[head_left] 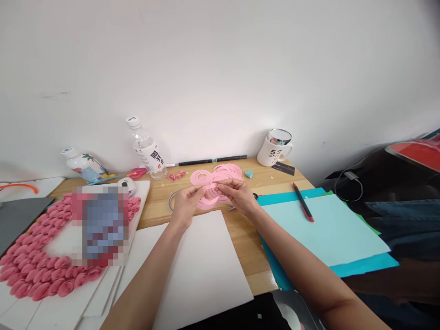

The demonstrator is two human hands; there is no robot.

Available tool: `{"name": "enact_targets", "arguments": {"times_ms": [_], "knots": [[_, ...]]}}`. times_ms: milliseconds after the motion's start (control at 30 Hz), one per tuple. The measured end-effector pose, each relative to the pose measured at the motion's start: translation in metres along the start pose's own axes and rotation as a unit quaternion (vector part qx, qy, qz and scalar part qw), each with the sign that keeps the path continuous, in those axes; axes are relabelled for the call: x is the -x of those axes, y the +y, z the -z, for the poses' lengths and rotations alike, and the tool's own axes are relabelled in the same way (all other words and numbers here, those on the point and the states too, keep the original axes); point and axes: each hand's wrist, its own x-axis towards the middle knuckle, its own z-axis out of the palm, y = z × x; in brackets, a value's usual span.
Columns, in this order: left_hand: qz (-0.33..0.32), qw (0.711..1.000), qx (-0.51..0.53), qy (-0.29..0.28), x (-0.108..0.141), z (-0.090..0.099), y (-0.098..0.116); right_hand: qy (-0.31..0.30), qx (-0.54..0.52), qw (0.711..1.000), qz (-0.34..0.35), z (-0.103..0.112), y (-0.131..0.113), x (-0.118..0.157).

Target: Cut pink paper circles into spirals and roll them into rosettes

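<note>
Over the middle of the wooden table, my left hand [188, 201] and my right hand [238, 195] face each other with fingers pinched. Between the fingertips is pink paper [210, 189], which looks like part of a cut spiral or ring; its exact shape is partly covered by the fingers. Just behind and beneath lies a loose pile of pink paper rings [228, 171]. Scissors seem to lie partly hidden behind the hands, with a grey handle loop [171, 201] showing beside my left hand.
A white sheet [195, 261] lies in front of me. Left is a board of pink paper roses [51, 263], with a plastic bottle [149, 153] behind. To the right are blue sheets [319, 229], a black-and-red pen [303, 202] and a white mug [271, 151]. A wall stands behind.
</note>
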Motion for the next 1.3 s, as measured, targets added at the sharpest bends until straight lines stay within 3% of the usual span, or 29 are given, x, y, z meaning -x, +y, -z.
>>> {"name": "enact_targets", "arguments": {"times_ms": [200,633,1300], "knots": [[-0.025,1.000,-0.014,0.001,0.0015,-0.0007,0.0008,0.007,-0.001,1.000,-0.010,-0.0020,-0.0034,0.0012],[-0.011,0.999,0.011,-0.045,0.0042,-0.0080,-0.0045,0.002,0.024,0.999,0.031,-0.0025,-0.0016,0.0022],[-0.009,0.999,0.014,-0.030,0.0055,-0.0067,0.0003,-0.015,0.075,0.996,0.043,-0.0030,-0.0020,0.0039]]}}
